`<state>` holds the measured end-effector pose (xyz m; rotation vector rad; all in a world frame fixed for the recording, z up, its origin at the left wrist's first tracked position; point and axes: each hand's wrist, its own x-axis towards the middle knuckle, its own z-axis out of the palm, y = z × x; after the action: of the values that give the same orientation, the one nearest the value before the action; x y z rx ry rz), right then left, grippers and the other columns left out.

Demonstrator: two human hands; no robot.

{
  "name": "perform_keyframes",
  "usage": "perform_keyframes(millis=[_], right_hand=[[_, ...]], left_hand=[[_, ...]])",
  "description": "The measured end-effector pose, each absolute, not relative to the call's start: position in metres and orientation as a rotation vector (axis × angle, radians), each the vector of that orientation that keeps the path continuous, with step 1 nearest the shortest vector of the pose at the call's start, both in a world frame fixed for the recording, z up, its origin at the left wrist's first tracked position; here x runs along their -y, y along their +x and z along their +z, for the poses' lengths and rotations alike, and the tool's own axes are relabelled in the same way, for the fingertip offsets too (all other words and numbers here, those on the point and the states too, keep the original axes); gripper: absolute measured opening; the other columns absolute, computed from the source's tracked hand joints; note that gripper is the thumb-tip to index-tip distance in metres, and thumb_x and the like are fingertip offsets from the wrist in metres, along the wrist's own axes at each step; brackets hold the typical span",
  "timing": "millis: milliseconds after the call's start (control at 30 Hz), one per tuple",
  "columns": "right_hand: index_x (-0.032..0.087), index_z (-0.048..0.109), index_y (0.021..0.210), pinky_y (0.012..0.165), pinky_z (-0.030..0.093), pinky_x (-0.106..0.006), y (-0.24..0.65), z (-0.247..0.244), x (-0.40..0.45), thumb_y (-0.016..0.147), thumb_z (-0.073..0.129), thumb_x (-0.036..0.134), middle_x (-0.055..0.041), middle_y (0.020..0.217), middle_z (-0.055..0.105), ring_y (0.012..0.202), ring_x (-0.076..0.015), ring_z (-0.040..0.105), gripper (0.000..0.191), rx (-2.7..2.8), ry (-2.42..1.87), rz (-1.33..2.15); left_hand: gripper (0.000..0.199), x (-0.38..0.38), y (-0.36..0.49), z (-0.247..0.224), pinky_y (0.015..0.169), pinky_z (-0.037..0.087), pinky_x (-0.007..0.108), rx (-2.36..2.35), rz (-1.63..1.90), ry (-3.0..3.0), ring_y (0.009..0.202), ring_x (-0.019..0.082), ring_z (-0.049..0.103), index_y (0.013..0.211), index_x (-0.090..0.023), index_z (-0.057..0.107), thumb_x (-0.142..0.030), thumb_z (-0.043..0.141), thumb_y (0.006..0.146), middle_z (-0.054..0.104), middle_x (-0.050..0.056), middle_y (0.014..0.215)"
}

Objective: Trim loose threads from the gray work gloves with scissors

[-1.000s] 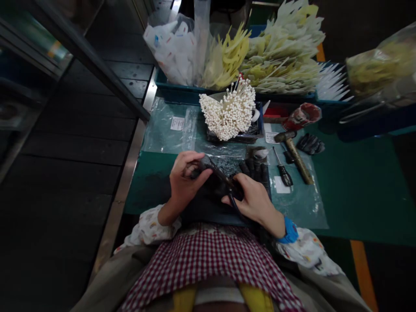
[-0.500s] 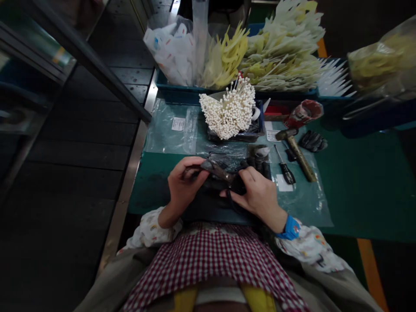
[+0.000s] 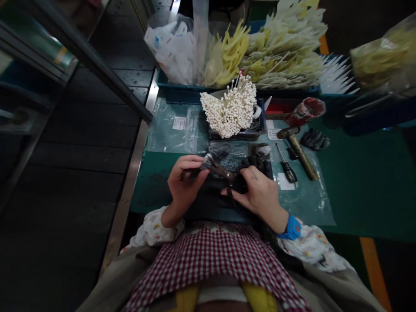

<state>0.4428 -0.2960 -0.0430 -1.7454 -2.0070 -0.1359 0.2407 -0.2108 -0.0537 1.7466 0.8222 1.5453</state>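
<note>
My right hand [image 3: 258, 188] is closed round the black handles of a pair of scissors [image 3: 224, 171], whose worn metal blades point left. Between the thumb and fingers of my left hand [image 3: 186, 180] is pinched a small dark grey piece [image 3: 205, 164] with a whitish tip, its kind too small to tell. The scissor blades stand slightly apart at that piece. Just beyond the blades lies a bundle of dark grey pieces [image 3: 219, 149] on clear plastic. Dark rolls with a whitish cap [image 3: 262, 150] lie beyond my right hand.
A box holds many white-tipped stems [image 3: 230, 108]. To the right lie a hammer [image 3: 300, 151], a screwdriver [image 3: 286, 167], a dark grey bundle [image 3: 315, 139] and a red can [image 3: 305, 112]. Bins of pale yellow-green petal-like pieces [image 3: 286, 52] line the back. A metal post [image 3: 107, 73] slants at left.
The scissor blades were closer together and are now parted at the small piece, which shows a whitish tip. Both hands have stayed almost in place; the view has shifted slightly.
</note>
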Motion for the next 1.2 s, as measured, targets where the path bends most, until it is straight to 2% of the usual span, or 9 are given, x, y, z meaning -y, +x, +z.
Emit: perform_keyframes(millis=[133,367,600,867,1067,1200], right_hand=[[0.018,0.063,0.093,0.057,0.034,-0.03,0.441,-0.047,0.296,0.107,0.038,0.069,-0.0048,0.078,0.064,0.067,-0.0178,0.06,0.058,1.996,-1.734,-0.081],[0.018,0.062,0.092,0.056,0.034,-0.03,0.437,-0.047,0.294,0.108,0.037,0.067,-0.0052,0.078,0.063,0.068,-0.0182,0.06,0.057,1.991,-1.733,-0.09],[0.018,0.065,0.097,0.057,0.031,-0.029,0.435,-0.045,0.291,0.106,0.04,0.068,-0.0061,0.082,0.064,0.071,-0.0188,0.059,0.056,2.044,-1.763,-0.063],[0.018,0.063,0.089,0.056,0.03,-0.029,0.443,-0.041,0.286,0.109,0.035,0.065,-0.0035,0.075,0.059,0.064,-0.0162,0.054,0.059,2.111,-1.664,-0.136],[0.018,0.066,0.094,0.057,0.029,-0.029,0.448,-0.039,0.288,0.104,0.041,0.072,-0.0059,0.081,0.062,0.069,-0.0179,0.055,0.061,2.135,-1.72,-0.067],[0.018,0.066,0.095,0.057,0.03,-0.029,0.448,-0.04,0.288,0.105,0.04,0.07,-0.0061,0.081,0.063,0.069,-0.0177,0.056,0.059,2.116,-1.707,-0.091]], left_hand=[[0.02,0.211,0.24,-0.056,0.076,0.06,0.025,-0.872,1.55,1.775,0.096,0.016,0.075,0.096,-0.021,0.067,-0.013,0.083,0.088,0.075,0.004,0.102],[0.018,0.214,0.242,-0.057,0.088,0.06,0.03,-0.864,1.593,1.816,0.097,0.015,0.073,0.097,-0.023,0.067,-0.015,0.081,0.089,0.073,0.002,0.101],[0.016,0.216,0.243,-0.058,0.086,0.061,0.031,-0.927,1.585,1.821,0.095,0.016,0.073,0.095,-0.022,0.067,-0.02,0.081,0.09,0.074,0.002,0.099],[0.018,0.216,0.242,-0.056,0.088,0.06,0.03,-0.864,1.565,1.806,0.097,0.016,0.074,0.095,-0.022,0.068,-0.013,0.081,0.088,0.074,0.002,0.099],[0.018,0.215,0.242,-0.055,0.087,0.06,0.03,-0.846,1.574,1.782,0.095,0.016,0.074,0.095,-0.021,0.067,-0.011,0.08,0.088,0.075,0.001,0.097],[0.018,0.216,0.242,-0.054,0.087,0.061,0.03,-0.853,1.564,1.776,0.095,0.016,0.074,0.095,-0.022,0.066,-0.014,0.081,0.088,0.074,0.002,0.097]])
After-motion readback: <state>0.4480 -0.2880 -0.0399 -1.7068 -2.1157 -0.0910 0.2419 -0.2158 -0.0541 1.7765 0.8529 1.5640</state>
